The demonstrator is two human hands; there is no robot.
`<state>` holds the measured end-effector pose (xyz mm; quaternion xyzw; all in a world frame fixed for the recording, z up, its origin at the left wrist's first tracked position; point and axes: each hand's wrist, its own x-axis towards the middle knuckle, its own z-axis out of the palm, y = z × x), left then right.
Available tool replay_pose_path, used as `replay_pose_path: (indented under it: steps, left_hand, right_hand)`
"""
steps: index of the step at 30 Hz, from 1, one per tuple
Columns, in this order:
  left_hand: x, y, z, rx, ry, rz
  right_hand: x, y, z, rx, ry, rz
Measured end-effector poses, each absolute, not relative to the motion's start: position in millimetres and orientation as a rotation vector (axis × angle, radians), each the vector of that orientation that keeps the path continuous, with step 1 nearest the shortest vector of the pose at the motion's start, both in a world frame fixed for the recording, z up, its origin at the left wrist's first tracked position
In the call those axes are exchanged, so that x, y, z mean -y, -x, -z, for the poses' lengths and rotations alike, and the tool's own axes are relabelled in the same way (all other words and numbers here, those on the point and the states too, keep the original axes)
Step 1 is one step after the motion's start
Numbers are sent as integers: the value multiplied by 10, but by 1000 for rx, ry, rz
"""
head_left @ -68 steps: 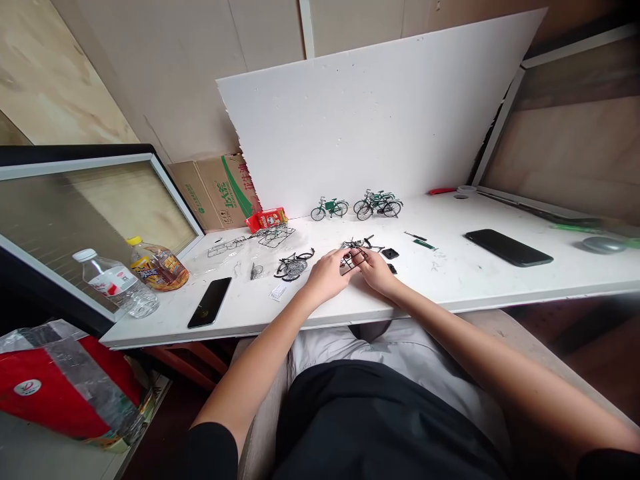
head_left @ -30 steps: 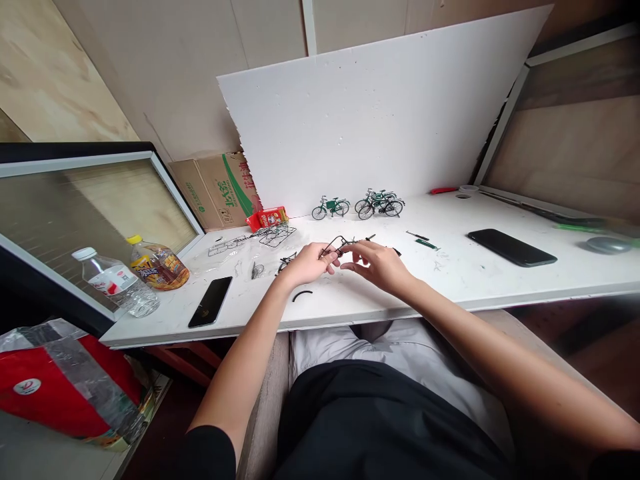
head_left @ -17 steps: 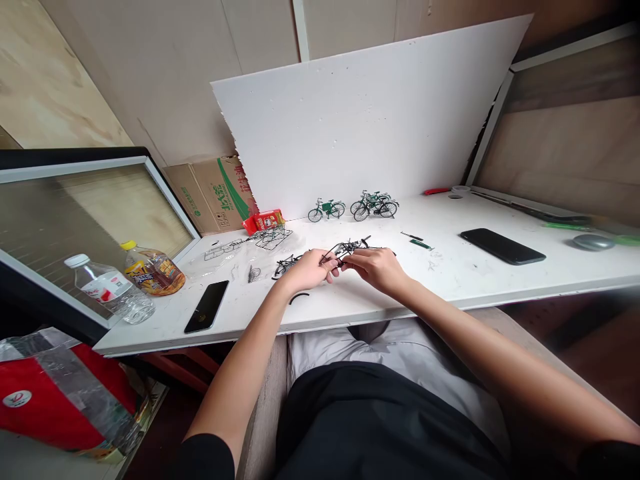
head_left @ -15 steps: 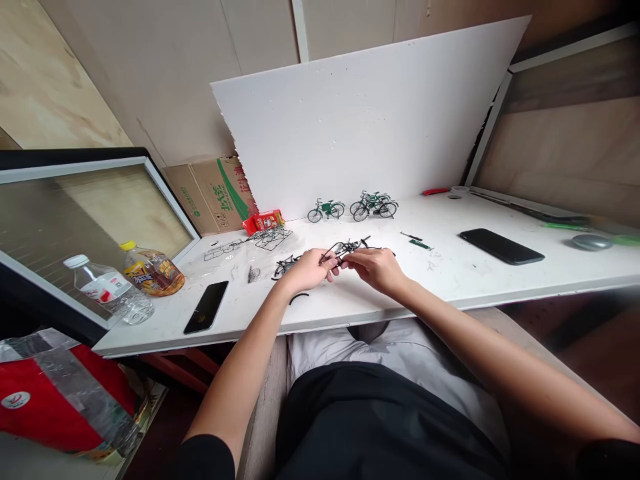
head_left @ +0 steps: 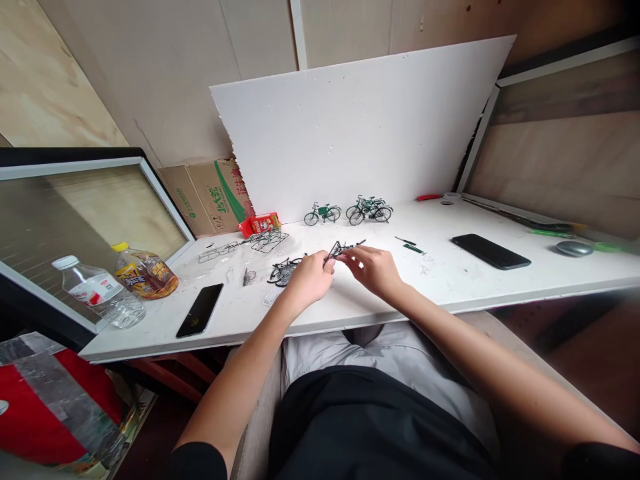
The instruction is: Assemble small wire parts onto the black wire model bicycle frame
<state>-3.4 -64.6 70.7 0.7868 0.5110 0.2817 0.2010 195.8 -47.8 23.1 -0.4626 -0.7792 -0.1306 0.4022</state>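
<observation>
Over the front middle of the table, my left hand (head_left: 314, 275) is closed on a small black model bicycle frame (head_left: 336, 251). My right hand (head_left: 374, 265) pinches the right end of the same frame, thumb and fingers together; its fingertips partly hide the grip. Beside my left hand lie black model bicycle wheels and parts (head_left: 285, 271), with a single small wheel (head_left: 249, 277) further left. A small paper slip (head_left: 271, 297) shows by my left wrist. Toward the back stand a green model bicycle (head_left: 323, 213) and a close group of others (head_left: 370, 209).
Black sprue frames (head_left: 267, 241) and a red packet (head_left: 260, 225) lie at back left. Two bottles (head_left: 145, 270) and a phone (head_left: 200, 311) are on the left. Rightward are a small screwdriver (head_left: 405, 241), a green piece (head_left: 415, 249), another phone (head_left: 490, 251) and a mouse (head_left: 574, 248).
The model frame has turned in my fingers and stands more upright. My hands have parted slightly. The curved black strip seen below my left hand no longer shows on the table.
</observation>
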Motion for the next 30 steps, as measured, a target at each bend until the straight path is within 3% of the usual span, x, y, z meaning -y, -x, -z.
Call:
replay_pose_path:
  steps: [17,22,30]
  left_hand:
    - [656,4,-777,-1301,-2057,-668]
    - [626,13,-732,-1203,-2094,-691]
    - [591,40,-676,-1126,-2279,-789]
  right_hand:
    - [509,-1946,-290,2253,1306,462]
    - [458,-1992,-262,2227,1304,260]
    - [378,-1989,-235,2028,1165,-374]
